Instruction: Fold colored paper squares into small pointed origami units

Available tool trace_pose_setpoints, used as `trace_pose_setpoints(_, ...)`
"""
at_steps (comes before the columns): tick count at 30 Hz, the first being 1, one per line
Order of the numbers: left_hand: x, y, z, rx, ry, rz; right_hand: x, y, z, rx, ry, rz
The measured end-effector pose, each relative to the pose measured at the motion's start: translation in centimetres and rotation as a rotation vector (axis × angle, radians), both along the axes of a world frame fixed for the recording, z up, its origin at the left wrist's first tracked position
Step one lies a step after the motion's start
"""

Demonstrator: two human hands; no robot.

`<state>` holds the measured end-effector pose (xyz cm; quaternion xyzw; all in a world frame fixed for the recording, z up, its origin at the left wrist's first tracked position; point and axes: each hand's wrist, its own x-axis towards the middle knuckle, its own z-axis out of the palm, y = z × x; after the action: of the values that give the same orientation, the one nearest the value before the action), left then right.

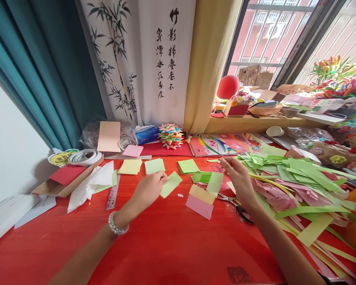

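Note:
Between its pinched fingers, my left hand (151, 189) holds a light green paper square (172, 184) above the red table. My right hand (239, 179) is over the table beside the scattered paper, fingers stretched out and nothing visible in them. Below it lie scissors (241, 213) with black handles. Left of the scissors are a pink paper piece (199, 206), a yellow one (202, 194) and green pieces (215, 182), partly overlapping. Farther back sit a bright green stack (188, 166), a pale green stack (154, 165) and a yellow stack (129, 166).
Green and pink paper strips (305, 174) pile up on the right. A ruler (112, 194) and a cardboard tray (67, 190) lie left. At the back stand a folded-paper ornament (170, 135), a blue tissue pack (147, 134) and colourful paper packs (219, 145).

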<state>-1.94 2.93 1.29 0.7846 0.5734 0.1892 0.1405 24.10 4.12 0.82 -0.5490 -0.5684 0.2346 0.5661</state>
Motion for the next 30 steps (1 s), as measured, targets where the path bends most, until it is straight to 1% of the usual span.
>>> trace_pose_setpoints(1,-0.5,0.4,-0.3,0.011,0.175,-0.012,0.8,0.5,-0.1,0.003,-0.098,-0.026)
trace_pose_setpoints(2,-1.0,0.6,-0.6,0.004,0.234,-0.024,1.4,0.9,-0.3,-0.024,-0.187,-0.038)
trace_pose_setpoints(4,-1.6,0.8,-1.1,0.003,0.308,-0.024,2.0,1.4,-0.7,-0.136,-0.324,-0.017)
trace_pose_setpoints(6,-1.7,0.6,-1.4,0.037,0.346,0.000,2.2,1.6,-1.4,-0.262,-0.377,0.030)
trace_pose_setpoints(9,-1.2,0.3,-1.2,0.174,0.427,0.068,2.1,1.9,-2.3,-0.381,-0.312,0.129)
trace_pose_setpoints(12,-0.6,0.3,-0.9,0.292,0.466,0.104,2.0,1.9,-2.4,-0.374,-0.172,0.198)
trace_pose_setpoints(14,-0.1,0.4,-0.7,0.318,0.398,0.089,1.8,1.7,-1.9,-0.321,-0.054,0.238)
trace_pose_setpoints(15,0.1,0.3,-0.6,0.320,0.329,0.071,1.5,1.5,-1.6,-0.281,0.014,0.264)
trace_pose_setpoints(17,0.7,-0.1,-0.2,0.266,0.109,0.013,0.3,0.7,-1.2,-0.186,0.145,0.294)
trace_pose_setpoints(18,1.1,-0.4,0.0,0.193,-0.036,-0.032,-0.6,0.1,-1.0,-0.129,0.201,0.284)
trace_pose_setpoints(19,1.4,-0.8,0.1,0.081,-0.196,-0.083,-1.6,-0.5,-1.0,-0.076,0.253,0.261)
trace_pose_setpoints(20,1.8,-1.2,0.3,-0.051,-0.334,-0.144,-2.8,-1.2,-1.1,-0.047,0.286,0.252)
trace_pose_setpoints(21,2.1,-1.6,0.4,-0.165,-0.429,-0.183,-4.0,-1.8,-1.2,-0.039,0.313,0.253)
trace_pose_setpoints(23,2.5,-2.1,0.5,-0.297,-0.511,-0.204,-6.0,-2.9,-1.5,-0.085,0.344,0.296)
trace_pose_setpoints(25,2.3,-2.1,0.8,-0.359,-0.557,-0.213,-6.9,-3.4,-1.5,-0.129,0.336,0.419)
trace_pose_setpoints(27,1.7,-1.5,1.1,-0.361,-0.624,-0.202,-6.5,-3.2,-1.2,-0.148,0.256,0.477)
trace_pose_setpoints(28,1.3,-1.1,1.3,-0.343,-0.633,-0.173,-5.9,-2.9,-1.0,-0.123,0.212,0.459)
trace_pose_setpoints(30,0.7,-0.3,1.3,-0.287,-0.603,-0.110,-4.3,-1.9,-0.6,-0.071,0.191,0.414)
